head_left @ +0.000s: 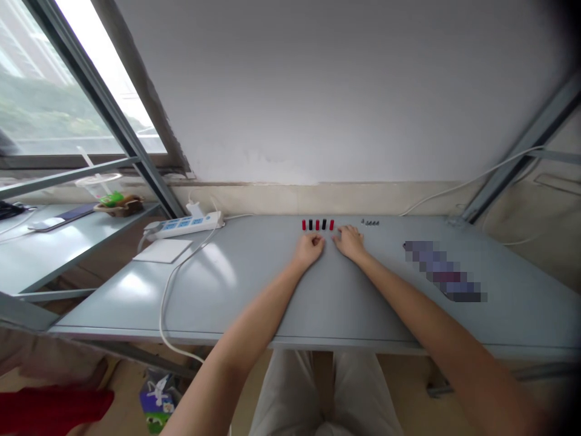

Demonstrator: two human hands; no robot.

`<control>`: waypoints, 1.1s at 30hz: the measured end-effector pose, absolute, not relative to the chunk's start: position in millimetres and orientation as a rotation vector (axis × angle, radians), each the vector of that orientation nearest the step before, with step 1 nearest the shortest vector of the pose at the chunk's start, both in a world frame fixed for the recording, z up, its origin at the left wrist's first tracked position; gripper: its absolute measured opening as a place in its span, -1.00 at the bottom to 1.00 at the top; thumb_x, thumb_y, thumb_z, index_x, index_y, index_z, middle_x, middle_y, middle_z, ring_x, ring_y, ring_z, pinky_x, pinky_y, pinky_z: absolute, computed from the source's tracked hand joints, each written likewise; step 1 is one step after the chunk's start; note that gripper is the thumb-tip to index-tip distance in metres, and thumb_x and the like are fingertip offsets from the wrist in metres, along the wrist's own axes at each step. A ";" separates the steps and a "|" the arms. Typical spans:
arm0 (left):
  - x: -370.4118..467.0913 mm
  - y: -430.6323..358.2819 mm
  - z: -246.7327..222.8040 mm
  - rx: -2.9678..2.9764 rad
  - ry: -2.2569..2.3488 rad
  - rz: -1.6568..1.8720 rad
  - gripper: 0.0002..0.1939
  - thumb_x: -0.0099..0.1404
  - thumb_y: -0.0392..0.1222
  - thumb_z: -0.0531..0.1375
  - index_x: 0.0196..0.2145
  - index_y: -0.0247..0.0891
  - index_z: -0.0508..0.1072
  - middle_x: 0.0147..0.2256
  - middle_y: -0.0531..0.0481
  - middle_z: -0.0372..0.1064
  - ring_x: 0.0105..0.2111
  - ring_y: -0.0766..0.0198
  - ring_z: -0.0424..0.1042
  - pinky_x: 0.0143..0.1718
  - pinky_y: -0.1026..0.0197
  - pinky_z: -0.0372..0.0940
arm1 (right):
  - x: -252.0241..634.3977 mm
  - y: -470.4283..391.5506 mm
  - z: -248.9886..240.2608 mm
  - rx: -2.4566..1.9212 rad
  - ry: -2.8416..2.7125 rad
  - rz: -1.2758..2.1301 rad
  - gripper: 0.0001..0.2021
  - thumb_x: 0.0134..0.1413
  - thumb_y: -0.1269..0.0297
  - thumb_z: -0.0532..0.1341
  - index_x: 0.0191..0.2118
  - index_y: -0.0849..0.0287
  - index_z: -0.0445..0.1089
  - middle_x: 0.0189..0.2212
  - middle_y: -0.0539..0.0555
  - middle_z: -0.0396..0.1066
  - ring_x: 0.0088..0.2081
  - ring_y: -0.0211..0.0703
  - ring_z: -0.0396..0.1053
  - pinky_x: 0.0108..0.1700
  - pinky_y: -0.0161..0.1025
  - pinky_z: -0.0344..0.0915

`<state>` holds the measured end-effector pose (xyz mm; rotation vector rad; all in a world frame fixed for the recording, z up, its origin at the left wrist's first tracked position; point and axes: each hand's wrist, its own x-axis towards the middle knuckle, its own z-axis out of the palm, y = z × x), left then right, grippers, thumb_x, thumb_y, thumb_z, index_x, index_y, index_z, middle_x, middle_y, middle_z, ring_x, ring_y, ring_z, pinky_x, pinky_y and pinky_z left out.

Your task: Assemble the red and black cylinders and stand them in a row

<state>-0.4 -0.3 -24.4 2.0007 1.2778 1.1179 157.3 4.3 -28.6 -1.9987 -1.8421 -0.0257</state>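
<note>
Several small red and black cylinders stand upright in a row near the back of the grey desk, alternating in colour, with a red cylinder (304, 224) at the left end, a black cylinder (324, 224) nearer the right and another red cylinder (331, 224) at the right end. Just in front of the row, my left hand (310, 248) is curled, thumb and fingers pinched together; whatever they may hold is too small to make out. My right hand (350, 242) rests low over the desk beside the right end, its thumb and fingers apart. Behind it lie several small dark metal pieces (372, 223).
A pixelated dark flat object (445, 272) lies on the right of the grey desk (345, 321). To the left are a white power strip (186, 224), a white flat square (162, 251) and a cable (164, 290) crossing the front edge. A wall closes the back.
</note>
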 end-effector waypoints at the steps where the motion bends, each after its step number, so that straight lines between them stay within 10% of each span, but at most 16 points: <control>1: -0.4 -1.5 -23.9 2.057 1.262 1.091 -0.82 0.16 -0.22 0.10 -0.42 -0.32 0.48 -0.49 -0.03 0.42 -0.47 0.31 0.35 -0.32 0.21 0.30 | 159.4 -0.8 -30.4 -1.979 -1.875 -0.027 -0.63 0.10 0.16 0.09 -0.02 0.23 0.33 -0.02 0.28 0.30 0.05 0.10 0.20 0.01 0.00 0.14; 11: 1.7 -4.8 -31.2 2.423 0.982 0.957 -0.71 0.14 -0.36 0.10 -0.18 -0.27 0.48 -0.11 -0.14 0.42 -0.06 0.16 0.37 0.02 0.05 0.24 | 171.5 -18.5 -37.7 -1.745 -2.112 0.116 -0.61 0.17 0.22 0.01 0.08 0.16 0.28 0.13 0.20 0.19 0.17 -0.01 0.09 0.14 0.01 0.04; 33: 1.6 -1.7 -35.0 2.495 0.922 0.989 -0.72 0.17 -0.34 0.07 -0.18 -0.32 0.47 -0.11 -0.20 0.41 -0.07 0.11 0.37 0.02 0.01 0.23 | 172.6 -19.2 -37.3 -1.737 -2.134 0.112 -0.59 0.19 0.18 -0.01 0.11 0.19 0.25 0.15 0.21 0.16 0.18 -0.02 0.07 0.16 -0.02 0.02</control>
